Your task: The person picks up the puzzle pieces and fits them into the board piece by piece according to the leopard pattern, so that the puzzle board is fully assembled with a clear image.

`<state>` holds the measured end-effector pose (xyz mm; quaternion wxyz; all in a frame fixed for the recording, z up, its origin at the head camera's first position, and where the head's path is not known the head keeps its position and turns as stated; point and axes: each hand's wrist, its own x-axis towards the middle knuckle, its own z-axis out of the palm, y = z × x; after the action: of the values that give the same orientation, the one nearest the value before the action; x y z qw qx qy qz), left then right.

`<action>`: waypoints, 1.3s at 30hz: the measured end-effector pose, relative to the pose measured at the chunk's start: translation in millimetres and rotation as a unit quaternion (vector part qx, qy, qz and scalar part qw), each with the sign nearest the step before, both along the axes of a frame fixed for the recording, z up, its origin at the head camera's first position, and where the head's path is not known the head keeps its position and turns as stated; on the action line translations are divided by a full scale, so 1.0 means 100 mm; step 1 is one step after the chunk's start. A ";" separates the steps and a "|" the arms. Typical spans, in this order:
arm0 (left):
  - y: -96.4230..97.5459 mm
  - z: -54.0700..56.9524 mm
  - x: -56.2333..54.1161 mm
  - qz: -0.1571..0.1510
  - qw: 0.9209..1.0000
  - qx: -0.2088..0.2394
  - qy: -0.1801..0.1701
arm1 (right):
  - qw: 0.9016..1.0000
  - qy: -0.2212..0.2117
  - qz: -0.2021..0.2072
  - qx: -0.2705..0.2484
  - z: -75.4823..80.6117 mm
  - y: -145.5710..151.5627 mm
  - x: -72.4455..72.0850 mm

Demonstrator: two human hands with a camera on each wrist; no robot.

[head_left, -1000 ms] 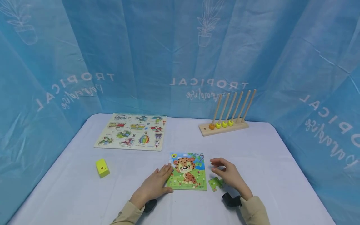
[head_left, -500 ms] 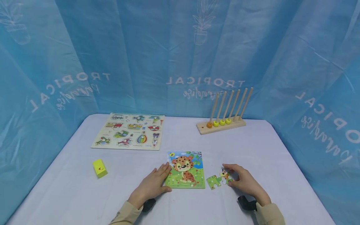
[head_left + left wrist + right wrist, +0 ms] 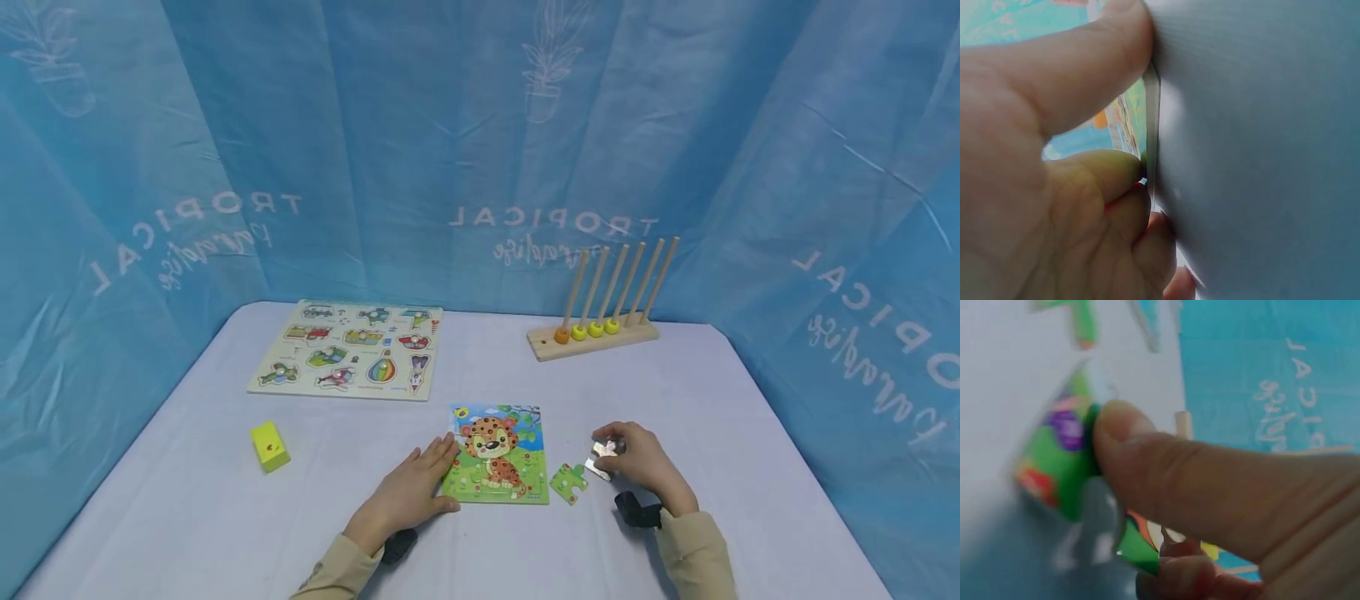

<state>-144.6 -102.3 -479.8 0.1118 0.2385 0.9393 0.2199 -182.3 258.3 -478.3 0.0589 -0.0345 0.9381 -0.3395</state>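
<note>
My left hand (image 3: 408, 492) rests with extended fingers at the left edge of a square leopard jigsaw puzzle (image 3: 531, 483). In the left wrist view, the thumb and fingertips meet the board's thin edge (image 3: 1152, 119). My right hand (image 3: 645, 462) pinches a jigsaw piece (image 3: 597, 467) between thumb and fingers, right of the puzzle. Close up in the right wrist view, that jigsaw piece (image 3: 1054, 447) is tilted and blurred, green with purple and red spots; the thumb covers part of it. A second green jigsaw piece (image 3: 568, 483) lies flat between the puzzle and my right hand.
At the back left lies a knobbed vehicle puzzle board (image 3: 360, 354). A yellow block (image 3: 270, 446) sits on the left of the white table (image 3: 480, 554). The wooden peg rack (image 3: 637, 335) with an orange bead and several yellow beads stands back right, before the blue curtain (image 3: 405, 150).
My right hand moves right, holding a piece beside the green one, then slightly back up and left. The held piece is now tilted and catches the light. My left hand stays put.
</note>
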 end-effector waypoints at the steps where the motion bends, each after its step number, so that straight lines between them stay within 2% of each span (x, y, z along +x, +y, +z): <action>1: 0.00 0.00 0.00 -0.001 1.000 -0.001 0.000 | 1.000 -0.004 -0.005 -0.007 0.02 0.00 -0.01; 5: 0.00 -0.01 -0.01 -0.002 1.000 -0.005 -0.001 | 0.999 -0.013 -0.022 -0.034 0.09 -0.03 -0.05; 11: 0.00 0.01 0.00 0.002 1.000 -0.005 0.000 | 0.992 -0.011 -0.017 -0.125 0.14 -0.33 -0.15; 13: 0.00 0.02 0.00 0.002 1.000 -0.003 -0.002 | 0.990 -0.011 0.001 -0.139 0.13 -0.50 -0.16; 18: -0.01 0.02 0.00 -0.001 1.000 -0.004 -0.001 | 0.987 -0.010 0.083 -0.137 0.08 -0.97 -0.14; 23: -0.01 0.01 0.00 -0.008 1.000 -0.007 0.007 | 0.976 -0.014 0.173 -0.133 0.05 -1.37 -0.08; 27: 0.00 0.02 0.00 -0.011 1.000 -0.010 0.007 | 0.968 -0.024 0.211 -0.133 0.05 -1.52 -0.04; 29: 0.00 0.02 0.00 -0.009 1.000 -0.012 0.004 | 0.969 -0.021 0.211 -0.129 0.04 -1.54 -0.04; 35: -0.02 0.03 -0.01 -0.005 1.000 -0.019 0.007 | 0.980 0.021 0.178 -0.086 -0.01 -1.54 -0.10; 39: -0.02 0.02 -0.01 -0.007 1.000 -0.015 0.004 | 0.982 0.018 0.168 -0.086 -0.04 -1.54 -0.12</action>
<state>-145.2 -104.4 -477.8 0.1127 0.2441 0.9413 0.2039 -194.1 104.1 -482.8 0.0949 -0.2024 0.8872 -0.4036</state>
